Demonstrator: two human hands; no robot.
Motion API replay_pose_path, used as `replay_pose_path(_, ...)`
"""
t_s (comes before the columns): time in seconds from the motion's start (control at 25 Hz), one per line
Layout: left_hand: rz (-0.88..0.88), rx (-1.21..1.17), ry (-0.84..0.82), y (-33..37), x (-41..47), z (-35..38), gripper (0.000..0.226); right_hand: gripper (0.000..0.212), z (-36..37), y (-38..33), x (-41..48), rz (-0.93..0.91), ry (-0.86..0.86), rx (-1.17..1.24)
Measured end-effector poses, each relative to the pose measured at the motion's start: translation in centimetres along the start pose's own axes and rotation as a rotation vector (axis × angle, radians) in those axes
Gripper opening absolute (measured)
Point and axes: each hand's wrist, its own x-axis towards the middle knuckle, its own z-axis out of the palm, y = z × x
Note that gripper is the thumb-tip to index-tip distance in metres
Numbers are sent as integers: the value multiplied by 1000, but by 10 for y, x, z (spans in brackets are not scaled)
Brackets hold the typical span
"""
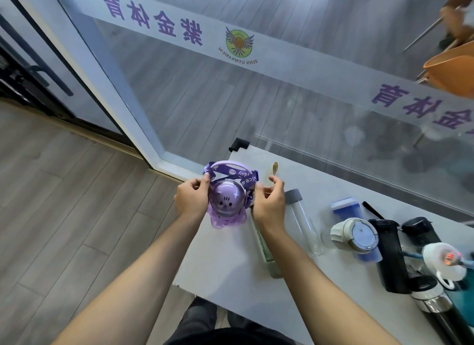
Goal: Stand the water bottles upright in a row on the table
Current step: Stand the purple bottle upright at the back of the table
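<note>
Both hands, the left hand and the right hand, clasp the purple bottle from either side. It stands upright at the desk's left edge, near the far corner. It seems to be getting settled beside the clear bottle, so the next move calls for letting go gently without the strap snagging.

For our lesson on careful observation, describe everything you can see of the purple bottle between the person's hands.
The purple bottle is translucent lilac plastic with a domed lid showing a cartoon face, a pale handle and a printed purple strap. It stands upright at the left end of the white table. The left hand pinches the strap; the right hand holds its right side.
</note>
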Motion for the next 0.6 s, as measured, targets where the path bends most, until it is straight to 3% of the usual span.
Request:
replay_pose_path(0.08,17,7,40,2,1,1,31,39,-1,4,-2,-205,19,-60)
replay_pose_path(0.16,79,12,37,1,-1,-4,18,42,1,11,-3,-293,-86,-151)
replay_pose_path(0.28,193,47,-53,-9,-7,-11,11,48,4,24,3,-187,-231,-243)
replay_pose_path(0.36,213,67,-131,-14,-13,-13,20,46,2,30,3,-115,-260,-249)
replay_pose_path(0.48,131,-4,-292,-27,-17,-10,36,47,0,27,-12,-5,-299,-109)
replay_pose_path(0.6,57,-129,-355,-31,-13,-4,38,58,7,18,-18,84,-371,100)
